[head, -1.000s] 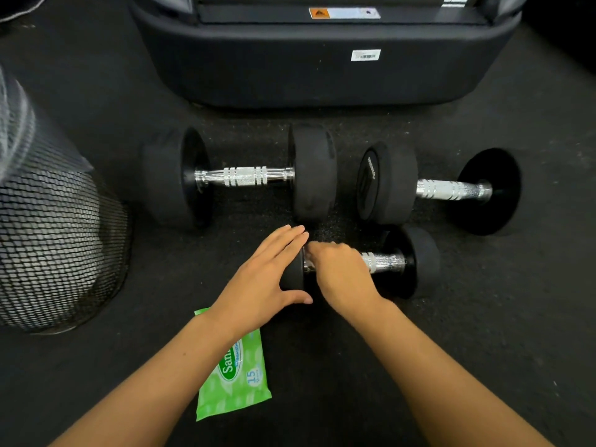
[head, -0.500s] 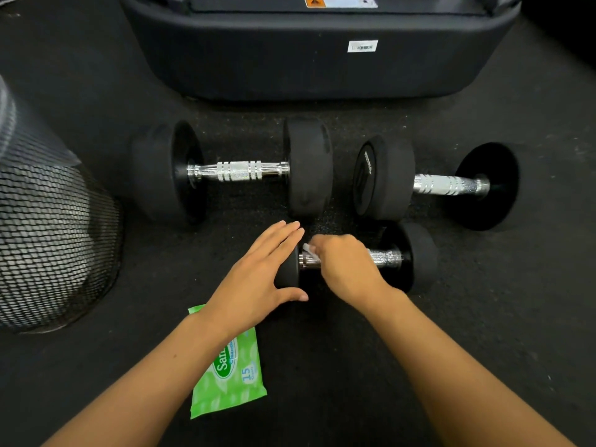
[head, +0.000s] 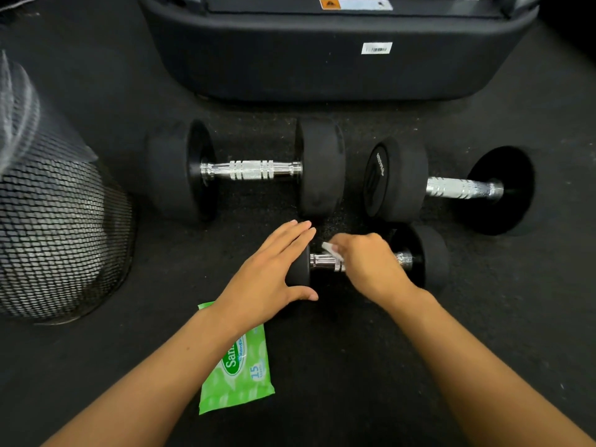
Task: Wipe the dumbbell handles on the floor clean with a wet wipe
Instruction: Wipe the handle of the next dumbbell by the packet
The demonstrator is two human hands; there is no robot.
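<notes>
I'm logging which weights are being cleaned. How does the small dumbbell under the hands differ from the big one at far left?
The small dumbbell lies nearest the person; the big left dumbbell lies farther back. The small one has narrower heads. The left hand rests on its head, and the right hand holds a wet wipe on its handle; the big one is untouched. Both have black heads and chrome handles.

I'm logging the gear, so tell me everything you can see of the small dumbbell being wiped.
The small dumbbell lies on its side on the dark floor, nearest the person, in front of two larger ones. It has black, rubbery-looking round heads and a shiny metal handle. The left hand rests flat on its left head; the right hand grips the handle with a white wet wipe.
</notes>
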